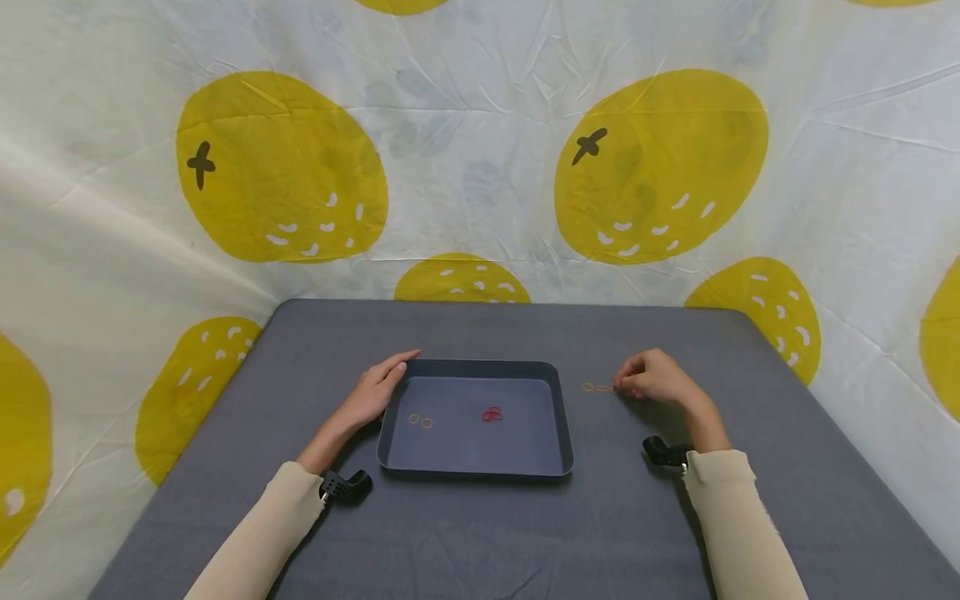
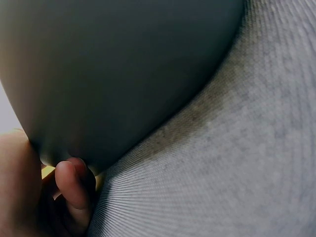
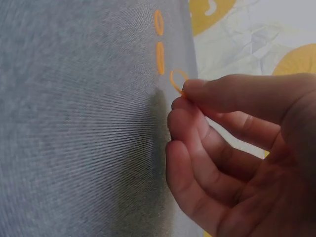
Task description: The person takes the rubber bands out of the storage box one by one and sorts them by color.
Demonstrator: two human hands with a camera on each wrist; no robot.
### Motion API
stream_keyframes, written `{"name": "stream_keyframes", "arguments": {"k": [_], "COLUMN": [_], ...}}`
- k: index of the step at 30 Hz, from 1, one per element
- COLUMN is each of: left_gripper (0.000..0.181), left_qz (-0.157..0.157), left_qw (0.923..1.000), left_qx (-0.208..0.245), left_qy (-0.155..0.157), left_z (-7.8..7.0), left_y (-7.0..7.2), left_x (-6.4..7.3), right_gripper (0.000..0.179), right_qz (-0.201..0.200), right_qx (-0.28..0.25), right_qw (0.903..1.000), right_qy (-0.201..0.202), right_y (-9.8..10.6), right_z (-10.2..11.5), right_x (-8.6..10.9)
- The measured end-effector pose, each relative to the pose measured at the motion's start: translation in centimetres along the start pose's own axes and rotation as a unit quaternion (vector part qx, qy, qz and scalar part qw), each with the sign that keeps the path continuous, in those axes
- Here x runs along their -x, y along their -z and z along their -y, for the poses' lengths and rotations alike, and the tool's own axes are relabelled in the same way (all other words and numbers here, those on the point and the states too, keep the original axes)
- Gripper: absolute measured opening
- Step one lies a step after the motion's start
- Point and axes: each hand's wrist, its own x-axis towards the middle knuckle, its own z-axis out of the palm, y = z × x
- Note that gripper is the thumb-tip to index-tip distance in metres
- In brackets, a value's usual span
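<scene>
No legible txt, nos. or logos.

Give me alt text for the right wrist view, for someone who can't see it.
A right hand pinches a thin orange rubber band between thumb and fingertip. Two more orange rubber bands lie in a line on the ribbed grey cloth, and white fabric printed with yellow shapes hangs behind.
</scene>
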Motion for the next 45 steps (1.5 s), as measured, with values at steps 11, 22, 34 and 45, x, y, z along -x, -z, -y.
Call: {"name": "stream_keyframes", "arguments": {"k": [11, 22, 34, 45], "left_gripper": [0.045, 0.045, 0.045, 0.045], "left_qz": [0.003, 0.006, 0.005, 0.006], "left_qw": [0.9999, 0.9997, 0.9998, 0.9998], "left_qx": [0.007, 0.017, 0.017, 0.014], "left_qy": [0.013, 0.016, 0.01, 0.01], "left_z": [-0.26, -0.25, -0.34, -0.24], "left_y": [0.09, 0.0, 0.05, 0.08], "left_x": [0.15, 0.12, 0.04, 0.19], "right_gripper": [0.018, 0.017, 0.019, 0.016], "right_qz": [-0.003, -0.015, -0.024, -0.02], "right_qx": [-0.002, 0.031, 0.036, 0.028], "right_qw": [0.999, 0.9972, 0.9958, 0.9965], "right_qy": [-0.045, -0.066, -0.081, -0.076], "right_y": [-0.2, -0.56, -0.39, -0.55], "right_z": [-0.18, -0.13, 0.37, 0.13], "right_x": [0.01, 0.08, 0.36, 0.28]}}
